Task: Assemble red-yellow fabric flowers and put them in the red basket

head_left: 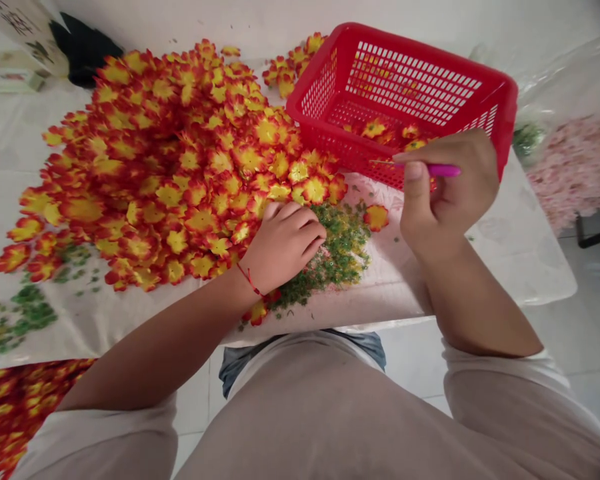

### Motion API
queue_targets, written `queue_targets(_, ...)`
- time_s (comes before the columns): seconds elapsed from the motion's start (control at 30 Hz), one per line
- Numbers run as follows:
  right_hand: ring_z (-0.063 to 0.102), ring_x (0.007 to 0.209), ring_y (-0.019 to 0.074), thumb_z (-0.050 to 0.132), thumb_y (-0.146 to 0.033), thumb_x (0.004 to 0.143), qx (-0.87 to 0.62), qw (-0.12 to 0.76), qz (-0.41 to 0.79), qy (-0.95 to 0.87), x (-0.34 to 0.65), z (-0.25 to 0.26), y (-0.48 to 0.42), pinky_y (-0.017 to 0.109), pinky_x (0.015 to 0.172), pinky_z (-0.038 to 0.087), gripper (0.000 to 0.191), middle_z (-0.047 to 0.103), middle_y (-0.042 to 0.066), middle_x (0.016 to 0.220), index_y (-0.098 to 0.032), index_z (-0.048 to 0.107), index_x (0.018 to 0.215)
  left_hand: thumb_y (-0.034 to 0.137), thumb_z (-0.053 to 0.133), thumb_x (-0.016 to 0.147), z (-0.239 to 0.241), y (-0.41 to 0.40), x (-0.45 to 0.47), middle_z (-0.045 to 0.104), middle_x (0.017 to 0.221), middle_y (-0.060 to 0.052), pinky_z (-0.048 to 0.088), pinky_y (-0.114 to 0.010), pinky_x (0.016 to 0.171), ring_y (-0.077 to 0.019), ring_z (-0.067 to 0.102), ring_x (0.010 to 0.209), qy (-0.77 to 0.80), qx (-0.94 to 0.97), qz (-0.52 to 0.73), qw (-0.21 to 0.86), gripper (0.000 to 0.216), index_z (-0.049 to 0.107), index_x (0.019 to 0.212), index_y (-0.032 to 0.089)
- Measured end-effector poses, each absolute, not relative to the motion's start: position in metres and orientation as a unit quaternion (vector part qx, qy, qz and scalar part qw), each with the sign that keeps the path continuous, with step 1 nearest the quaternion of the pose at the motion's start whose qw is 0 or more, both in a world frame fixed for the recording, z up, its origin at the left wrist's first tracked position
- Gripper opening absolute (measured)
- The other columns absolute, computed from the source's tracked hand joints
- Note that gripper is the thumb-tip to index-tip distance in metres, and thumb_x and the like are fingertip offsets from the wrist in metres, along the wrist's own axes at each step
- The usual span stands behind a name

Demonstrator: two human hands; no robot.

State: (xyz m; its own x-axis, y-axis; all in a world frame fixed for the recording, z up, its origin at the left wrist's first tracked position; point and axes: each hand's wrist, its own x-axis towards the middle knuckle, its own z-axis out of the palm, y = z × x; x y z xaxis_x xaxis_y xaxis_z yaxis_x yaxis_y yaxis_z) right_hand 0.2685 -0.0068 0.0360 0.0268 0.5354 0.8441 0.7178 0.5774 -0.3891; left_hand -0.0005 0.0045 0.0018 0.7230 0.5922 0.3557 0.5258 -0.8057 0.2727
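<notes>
A wide heap of red-and-yellow fabric flower heads [155,173] covers the left half of the white table [510,247]. My left hand [285,245], with a red string [250,280] around its wrist, rests curled at the heap's edge, touching the flowers and a patch of small green bits [337,257]. Anything between its fingers is hidden. My right hand [447,187] grips a pink-handled needle tool [443,170] just in front of a red plastic mesh basket [405,80]. A few flower heads [375,129] lie inside the basket.
More green bits [30,313] lie at the table's left side. A red-and-yellow flower mass [15,413] sits below the front edge, at lower left. Pink flowers [577,170] lie beyond the right edge. A black object [83,50] stands at the far left corner.
</notes>
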Motion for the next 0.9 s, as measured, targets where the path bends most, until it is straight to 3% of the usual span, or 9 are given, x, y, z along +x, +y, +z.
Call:
queue_targets(0.17, 0.075, 0.094, 0.0295, 0.067, -0.050, 0.115, -0.456, 0.549, -0.019, -0.700, 0.259, 0.034, -0.009, 0.051, 0.089, 0.062, 0.026, 0.078, 0.006, 0.090, -0.033, 0.084, 0.104, 0.025, 0.071, 0.113, 0.011, -0.002, 0.001, 0.084, 0.115, -0.005, 0.043, -0.047, 0.099, -0.0267, 0.071, 0.114, 0.231, 0.932, 0.260, 0.103, 0.010, 0.081, 0.111, 0.026)
queue_targets(0.37, 0.076, 0.099, 0.0333, 0.067, -0.067, 0.110, -0.504, 0.527, 0.036, -0.683, 0.258, 0.036, -0.014, 0.053, 0.089, 0.064, 0.037, 0.076, 0.008, 0.086, -0.034, 0.083, 0.103, 0.027, 0.066, 0.117, 0.008, -0.016, 0.012, 0.083, 0.110, -0.002, 0.039, -0.048, 0.105, -0.0240, 0.071, 0.114, 0.142, 0.963, 0.197, 0.118, 0.020, 0.082, 0.105, 0.026)
queue_targets(0.57, 0.077, 0.093, 0.0297, 0.071, -0.054, 0.112, -0.452, 0.556, 0.046, -0.696, 0.257, 0.037, -0.015, 0.050, 0.091, 0.064, 0.028, 0.077, 0.006, 0.085, -0.033, 0.083, 0.099, 0.019, 0.068, 0.115, 0.003, -0.013, 0.009, 0.084, 0.110, -0.002, 0.042, -0.044, 0.101, -0.0232, 0.071, 0.112, 0.175, 0.955, 0.194, 0.144, 0.020, 0.082, 0.102, 0.026)
queue_targets(0.73, 0.078, 0.081, 0.0232, 0.072, -0.043, 0.114, -0.403, 0.574, 0.031, -0.712, 0.256, 0.028, -0.014, 0.043, 0.079, 0.064, 0.017, 0.081, 0.002, 0.086, -0.032, 0.085, 0.107, 0.026, 0.077, 0.113, 0.006, -0.007, 0.004, 0.085, 0.103, -0.003, 0.055, -0.034, 0.097, -0.0194, 0.077, 0.100, 0.263, 0.872, 0.330, 0.249, 0.010, 0.082, 0.104, 0.023)
queue_targets(0.9, 0.080, 0.077, 0.0200, 0.080, -0.031, 0.108, -0.385, 0.583, 0.119, -0.705, 0.249, 0.021, -0.019, 0.038, 0.073, 0.066, 0.008, 0.086, 0.003, 0.098, -0.031, 0.084, 0.115, 0.022, 0.083, 0.107, 0.016, -0.009, 0.001, 0.087, 0.102, -0.001, 0.062, -0.029, 0.093, -0.0182, 0.081, 0.095, 0.386, 0.774, 0.387, 0.320, 0.006, 0.084, 0.102, 0.025)
